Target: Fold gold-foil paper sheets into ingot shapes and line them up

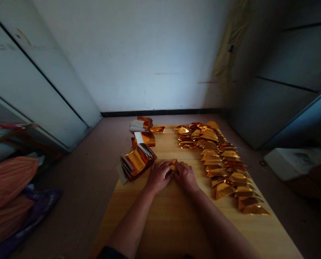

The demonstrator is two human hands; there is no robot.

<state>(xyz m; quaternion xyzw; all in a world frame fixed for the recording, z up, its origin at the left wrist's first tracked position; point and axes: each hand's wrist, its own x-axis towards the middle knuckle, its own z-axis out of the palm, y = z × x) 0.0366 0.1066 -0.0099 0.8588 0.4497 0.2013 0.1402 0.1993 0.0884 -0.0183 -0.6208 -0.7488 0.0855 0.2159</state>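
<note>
My left hand (159,175) and right hand (186,176), close together, pinch gold paper (173,167) over the table (173,223); folded pieces (211,157) line the right, sheet stacks (138,160) the left.

Forearms (135,220) converge; fingers (164,164) curl inward (close together).

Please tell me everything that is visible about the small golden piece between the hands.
The golden piece looks like shiny foil paper. It is over the wooden table, between the left hand and the right hand, which hold it from both sides. They hide much of it, so its full shape and folds cannot be told.
</note>
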